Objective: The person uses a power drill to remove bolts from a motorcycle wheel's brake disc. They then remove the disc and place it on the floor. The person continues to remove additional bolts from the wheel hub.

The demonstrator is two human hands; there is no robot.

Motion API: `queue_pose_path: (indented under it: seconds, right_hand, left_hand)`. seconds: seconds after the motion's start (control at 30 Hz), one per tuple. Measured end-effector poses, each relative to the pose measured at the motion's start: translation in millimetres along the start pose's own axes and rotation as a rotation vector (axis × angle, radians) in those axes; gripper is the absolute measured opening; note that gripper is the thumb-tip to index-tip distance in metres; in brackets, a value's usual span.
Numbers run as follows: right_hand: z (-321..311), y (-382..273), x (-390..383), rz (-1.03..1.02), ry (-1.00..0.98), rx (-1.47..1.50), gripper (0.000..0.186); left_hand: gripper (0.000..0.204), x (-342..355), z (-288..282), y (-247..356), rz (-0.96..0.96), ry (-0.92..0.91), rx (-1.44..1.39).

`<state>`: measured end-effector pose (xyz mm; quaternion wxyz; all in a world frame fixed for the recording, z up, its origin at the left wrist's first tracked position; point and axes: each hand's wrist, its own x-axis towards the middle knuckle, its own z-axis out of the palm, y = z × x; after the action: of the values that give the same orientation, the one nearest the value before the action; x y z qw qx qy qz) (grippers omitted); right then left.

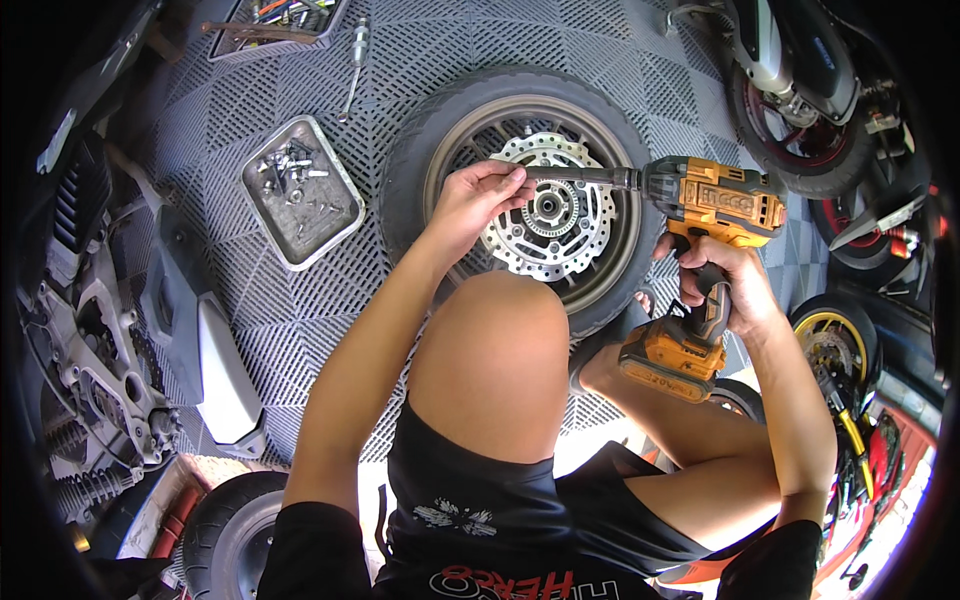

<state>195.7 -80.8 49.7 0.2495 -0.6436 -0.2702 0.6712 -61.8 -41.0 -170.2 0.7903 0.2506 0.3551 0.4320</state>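
Power driver (722,200) held sideways over wheel (405,190), both hands engaged.
Right hand (735,280) wraps its grip, carrying the weight; left hand (485,200) pinches the dark extension's (580,176) far end, likely steadying it. Wheel lies flat on floor (230,120), brake disc (550,262) up, exposed. Tray (310,240) probably keeps bolts (290,165) from straying. Count: one driver, one extension, one disc, one bolt tray; bolts overlap, can't count.
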Motion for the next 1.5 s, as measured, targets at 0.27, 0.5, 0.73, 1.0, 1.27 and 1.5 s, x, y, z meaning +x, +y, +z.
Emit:
queue_pose_path:
  seconds: [0.27, 0.5, 0.73, 1.0, 1.27, 1.5]
  right_hand:
    - [9.8, -6.8, -8.7, -0.044, -0.036, -0.052, 0.034]
    - [18.5, -17.6, -18.3, -0.056, -0.075, -0.042, 0.031]
    - [23.9, -17.0, -21.7, -0.086, -0.06, -0.098, 0.026]
    - [25.4, -25.8, -43.8, -0.094, 0.135, -0.127, 0.028]
    - [-64.9, -10.9, -28.1, -0.124, 0.212, -0.439, 0.027]
    - [-203.5, 63.2, -18.2, -0.376, 0.331, -0.991, 0.035]
  left_hand:
    - [0.019, -16.0, -12.7, 12.2, -0.082, -0.111, -0.254]
    - [0.018, -29.9, -11.6, 30.1, -0.018, -0.173, -0.266]
    - [0.022, -41.1, -19.8, 39.1, -0.029, -0.084, -0.123]
    - [0.024, -62.5, -180.7, 45.8, 0.21, 1.041, 0.955]
    - [0.021, -93.6, -186.4, 83.9, 0.334, 0.913, 1.647]
    - [0.052, -27.5, -5.9, -24.4, 0.275, 0.251, 1.441]
